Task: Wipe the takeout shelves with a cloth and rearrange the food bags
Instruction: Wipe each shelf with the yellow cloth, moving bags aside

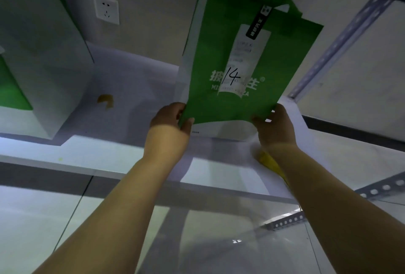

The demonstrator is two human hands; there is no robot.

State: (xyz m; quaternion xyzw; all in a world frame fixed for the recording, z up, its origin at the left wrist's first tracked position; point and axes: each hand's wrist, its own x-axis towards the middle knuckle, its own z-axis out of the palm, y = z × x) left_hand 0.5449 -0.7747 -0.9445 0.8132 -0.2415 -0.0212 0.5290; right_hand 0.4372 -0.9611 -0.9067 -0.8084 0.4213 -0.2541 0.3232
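The green food bag (221, 102) is gripped at its bottom corners by the left hand (169, 124) and right hand (276, 126), standing up above them on the white shelf (131, 89).

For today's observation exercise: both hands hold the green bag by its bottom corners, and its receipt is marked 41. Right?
No. In the head view the receipt on the green bag is marked 14, not 41. The left hand and right hand do hold its bottom corners.

The yellow cloth (269, 161) is mostly hidden under the right arm (328, 197). The left edge cuts off a second bag (43, 65). The receipt (243, 54) on the green bag (219, 109) is blurred.
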